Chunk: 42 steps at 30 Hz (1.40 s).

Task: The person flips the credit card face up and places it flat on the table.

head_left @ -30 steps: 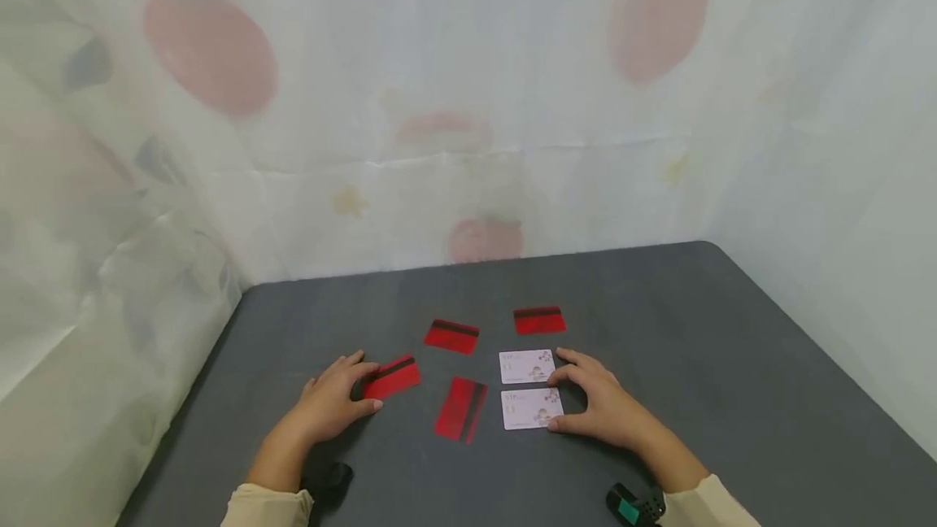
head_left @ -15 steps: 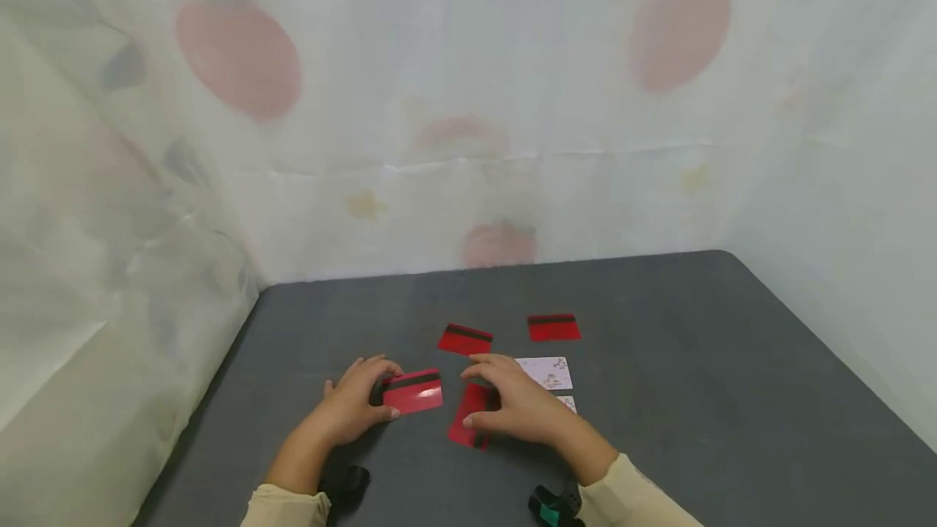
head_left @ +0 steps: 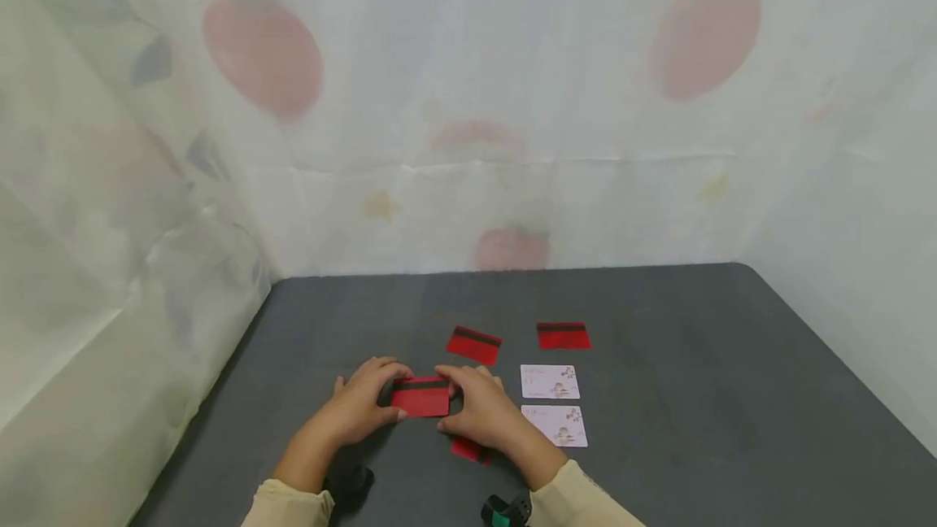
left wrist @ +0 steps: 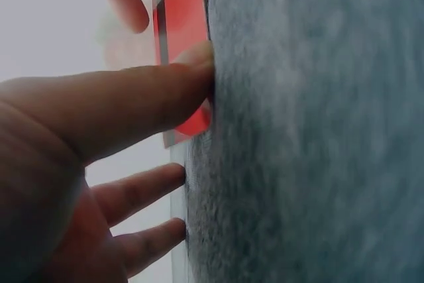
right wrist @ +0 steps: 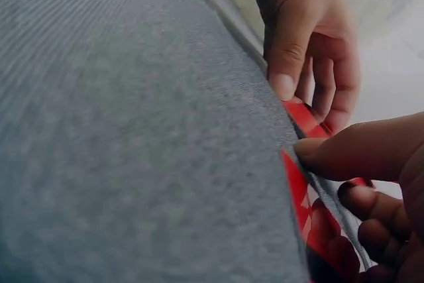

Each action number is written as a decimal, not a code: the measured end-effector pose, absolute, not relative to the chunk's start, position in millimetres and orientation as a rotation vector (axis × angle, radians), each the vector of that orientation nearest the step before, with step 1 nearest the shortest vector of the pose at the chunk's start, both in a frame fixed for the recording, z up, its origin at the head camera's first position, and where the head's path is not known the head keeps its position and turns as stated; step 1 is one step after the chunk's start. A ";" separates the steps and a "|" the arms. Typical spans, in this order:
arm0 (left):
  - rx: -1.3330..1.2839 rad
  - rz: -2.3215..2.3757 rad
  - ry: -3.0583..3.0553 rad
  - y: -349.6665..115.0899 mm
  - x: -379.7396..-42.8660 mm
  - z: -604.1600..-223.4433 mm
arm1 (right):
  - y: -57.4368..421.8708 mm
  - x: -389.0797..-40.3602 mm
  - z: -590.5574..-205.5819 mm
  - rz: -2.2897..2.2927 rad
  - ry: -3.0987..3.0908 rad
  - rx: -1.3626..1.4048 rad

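Observation:
A red card with a black stripe [head_left: 420, 398] lies between my two hands. My left hand [head_left: 360, 403] pinches its left end; in the left wrist view the thumb presses on the card's face [left wrist: 185, 14]. My right hand [head_left: 479, 407] curls thumb and fingers round the right end, the fingertips right at its corners. Under the right hand a second red card [head_left: 468, 450] is mostly hidden. Two white printed cards [head_left: 550, 381] lie one below the other, right of this hand.
Farther back on the dark grey table [head_left: 695, 364] are two more striped red cards, one tilted [head_left: 474, 346] and one straight [head_left: 563, 337]. A pale printed curtain [head_left: 439, 104] hangs behind and at the sides. Each wrist wears a black device [head_left: 505, 509].
My right hand has moved left from the white cards, past the lower red card, to the held card's right end. In my left hand the red card has turned from slanted to nearly level.

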State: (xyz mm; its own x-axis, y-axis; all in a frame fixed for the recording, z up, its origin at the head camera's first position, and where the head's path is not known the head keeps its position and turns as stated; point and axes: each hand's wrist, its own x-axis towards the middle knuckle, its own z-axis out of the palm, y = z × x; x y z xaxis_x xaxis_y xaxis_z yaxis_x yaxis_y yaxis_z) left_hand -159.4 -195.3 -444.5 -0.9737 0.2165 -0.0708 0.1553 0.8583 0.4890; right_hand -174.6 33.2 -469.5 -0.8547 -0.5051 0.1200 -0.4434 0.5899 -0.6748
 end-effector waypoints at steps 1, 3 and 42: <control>0.293 0.741 2.911 -195.4 -159.4 -444.6 | 32.9 -174.5 -470.9 -1.122 2.734 -0.831; 0.287 0.724 2.909 -195.3 -159.6 -444.9 | 32.3 -174.1 -472.5 -1.118 2.746 -0.846; 0.384 1.680 2.354 -222.9 -166.8 -472.3 | 34.8 -177.7 -478.6 -1.427 2.599 -0.673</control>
State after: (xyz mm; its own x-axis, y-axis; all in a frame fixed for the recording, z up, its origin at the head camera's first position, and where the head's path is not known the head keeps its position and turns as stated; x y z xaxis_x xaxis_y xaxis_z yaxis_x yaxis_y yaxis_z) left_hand -166.8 -222.9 -472.3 -0.9407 0.3378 -0.0297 0.0818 0.3110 0.9469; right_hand -177.7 34.8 -478.6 -0.8971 -0.4249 0.1211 -0.3303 0.4629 -0.8226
